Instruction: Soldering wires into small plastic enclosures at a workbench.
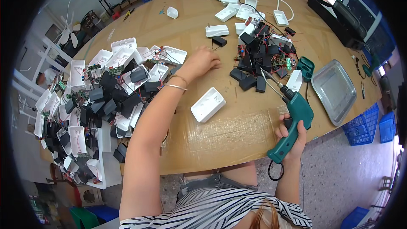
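My right hand (291,136) grips the handle of a green electric screwdriver (292,118), its bit pointing up and left over the wooden table (237,131). My left hand (202,61) reaches forward with fingers curled, knuckles up, resting on the table just left of a heap of black parts with wired circuit boards (263,57); whether it holds anything is hidden. A small black block (219,41) lies just beyond it. A white plastic casing (207,104) lies face down in front of me between my arms.
A large pile of white casings and black parts (97,101) covers the table's left side. A metal tray (334,91) sits at the right, more white casings (231,13) at the back. Blue crates (366,124) stand on the floor to the right.
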### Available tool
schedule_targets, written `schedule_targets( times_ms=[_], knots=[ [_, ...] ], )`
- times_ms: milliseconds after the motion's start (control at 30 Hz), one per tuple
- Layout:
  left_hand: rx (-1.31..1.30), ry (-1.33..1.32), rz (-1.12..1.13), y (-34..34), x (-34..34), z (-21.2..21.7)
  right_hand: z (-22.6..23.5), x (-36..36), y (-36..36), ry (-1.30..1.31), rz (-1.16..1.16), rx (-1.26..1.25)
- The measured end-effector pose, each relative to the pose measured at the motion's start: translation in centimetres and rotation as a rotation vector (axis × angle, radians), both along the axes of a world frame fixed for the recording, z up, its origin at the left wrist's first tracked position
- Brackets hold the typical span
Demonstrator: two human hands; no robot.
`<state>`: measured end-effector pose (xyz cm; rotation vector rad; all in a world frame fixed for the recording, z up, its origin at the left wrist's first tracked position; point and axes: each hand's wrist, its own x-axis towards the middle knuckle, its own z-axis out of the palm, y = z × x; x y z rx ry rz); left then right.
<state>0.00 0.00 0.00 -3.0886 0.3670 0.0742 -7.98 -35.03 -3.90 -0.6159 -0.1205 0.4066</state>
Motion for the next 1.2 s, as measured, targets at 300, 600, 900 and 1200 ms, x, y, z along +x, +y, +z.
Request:
schedule_targets(
  times_ms=[300,600,900,1200],
  knots=[
    [-0.849,0.082,0.096,1.7,-3.1,-0.4,0.2,0.3,0.0,0.006,-0.006,-0.011],
    [-0.1,-0.149,-0.362,1.0,-2.6,1.5,0.1,0.2,0.1,0.03,0.016,-0.011],
    [-0.155,-0.131,-0.271,2.0,-2.1,1.5,0.2,0.2,0.2,0.038,0.006,-0.011],
    [-1.408,-0.328,0.308,1.1,-0.7,4.8,0.3,0.2,-0.1,0.021,0.018,0.001]
  ],
)
